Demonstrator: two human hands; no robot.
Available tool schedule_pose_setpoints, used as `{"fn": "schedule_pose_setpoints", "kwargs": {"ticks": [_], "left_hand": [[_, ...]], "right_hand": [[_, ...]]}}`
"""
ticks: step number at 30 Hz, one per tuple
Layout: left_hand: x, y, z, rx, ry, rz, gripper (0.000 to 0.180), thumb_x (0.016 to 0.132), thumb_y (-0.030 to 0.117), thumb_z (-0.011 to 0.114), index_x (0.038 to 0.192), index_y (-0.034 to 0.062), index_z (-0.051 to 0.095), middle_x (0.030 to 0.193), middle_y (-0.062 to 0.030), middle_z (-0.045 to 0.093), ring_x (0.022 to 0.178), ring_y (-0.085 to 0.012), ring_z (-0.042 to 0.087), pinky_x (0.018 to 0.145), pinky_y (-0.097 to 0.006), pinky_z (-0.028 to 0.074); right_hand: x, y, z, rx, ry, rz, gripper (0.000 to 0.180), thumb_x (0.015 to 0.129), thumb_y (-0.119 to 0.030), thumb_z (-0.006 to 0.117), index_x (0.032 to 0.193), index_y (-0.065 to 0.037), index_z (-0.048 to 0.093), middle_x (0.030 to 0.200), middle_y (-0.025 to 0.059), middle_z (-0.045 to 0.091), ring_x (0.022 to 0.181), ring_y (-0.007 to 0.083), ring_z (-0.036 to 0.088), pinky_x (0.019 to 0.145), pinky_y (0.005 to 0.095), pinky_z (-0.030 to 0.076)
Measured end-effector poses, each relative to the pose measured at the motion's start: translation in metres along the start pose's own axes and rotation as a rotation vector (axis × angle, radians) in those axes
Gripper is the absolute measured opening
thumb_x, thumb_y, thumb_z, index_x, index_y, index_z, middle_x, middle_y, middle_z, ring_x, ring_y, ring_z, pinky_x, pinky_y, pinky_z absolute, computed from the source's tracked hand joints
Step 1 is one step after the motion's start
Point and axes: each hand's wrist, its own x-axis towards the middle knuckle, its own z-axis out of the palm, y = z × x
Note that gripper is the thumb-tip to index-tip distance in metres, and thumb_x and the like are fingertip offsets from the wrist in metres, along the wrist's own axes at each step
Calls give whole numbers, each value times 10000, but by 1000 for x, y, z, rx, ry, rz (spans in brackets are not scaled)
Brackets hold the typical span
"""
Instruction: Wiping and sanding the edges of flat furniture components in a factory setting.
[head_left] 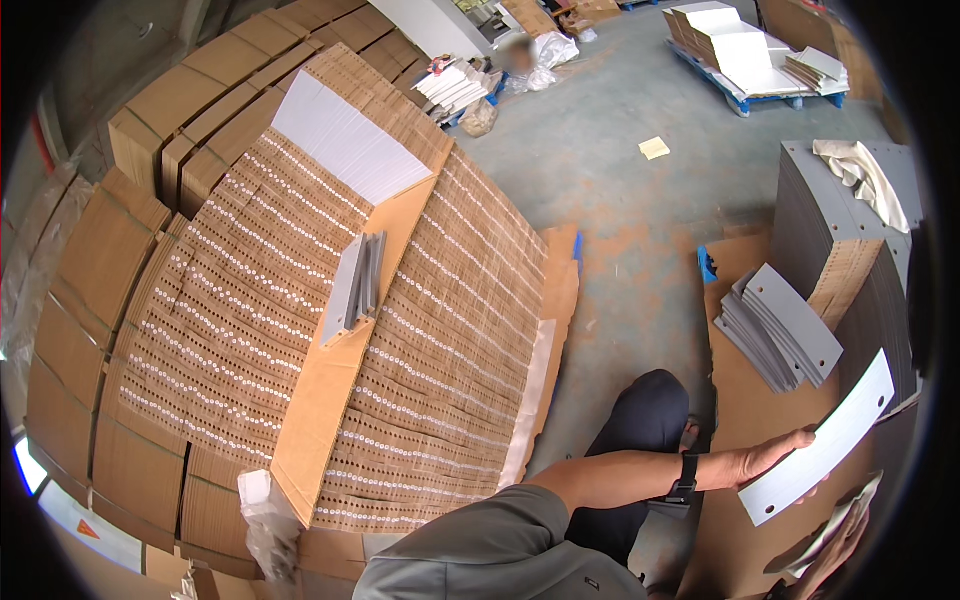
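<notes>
My left hand [775, 460] reaches to the right and grips a pale grey, slightly curved board strip [822, 445] by its long edge, thumb on top and fingertips underneath. The strip is tilted and has a hole near each end. Low at the right rim is my right hand [838, 562], partly cut off, beside a whitish cloth-like piece [832, 530]; its fingers are not clear. Just beyond the held strip, a loose fanned pile of grey strips [770, 325] lies on brown cardboard [735, 420].
Tall grey strip stacks [815, 205] stand at the right, a white glove [860, 180] on top. At left, a wide block of brown holed boards [440, 330] carries a cardboard strip [325, 420] with several grey pieces [355, 285]. Beyond the floor [620, 210] stands a blue pallet [745, 95].
</notes>
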Motion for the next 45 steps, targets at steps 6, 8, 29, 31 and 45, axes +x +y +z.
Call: {"fn": "schedule_pose_setpoints", "kwargs": {"ticks": [6,8,29,31,45], "left_hand": [[16,-15,-35,-449,-73,-146,768,1014,562,435,1513,-21,414,1361,-223,606,1129,-384,664,974,-518,554],[-2,25,-23,-14,99,-57,793,1033,578,346,1518,-48,399,1440,-242,552,1204,-367,634,1024,-499,538],[12,-2,-27,192,310,-16,463,1064,429,530,1330,54,591,1217,-62,673,1079,-197,670,939,-364,558],[12,-8,-35,223,324,-48,478,1068,424,529,1370,56,571,1247,-65,664,1110,-196,657,957,-362,547],[-34,-68,-22,286,-127,-185,432,1078,318,508,1418,58,450,1263,-83,571,1088,-183,587,953,-336,481]], "right_hand": [[-3,-3,-3,47,7,221,421,1038,-251,589,1354,27,604,1322,165,648,1182,258,604,1066,391,450],[0,3,30,140,-15,275,366,1042,-224,605,1295,39,628,1122,101,698,1006,158,604,901,306,494],[-20,-27,-6,289,83,157,339,984,-253,732,1229,-27,669,1005,36,719,884,90,639,786,257,525],[-24,-21,-5,247,92,119,338,986,-246,734,1236,-28,668,1019,43,712,923,90,632,813,257,522],[-87,-92,36,-25,-211,-623,300,916,-249,721,1182,-118,669,996,78,576,953,299,604,811,433,499]]}}
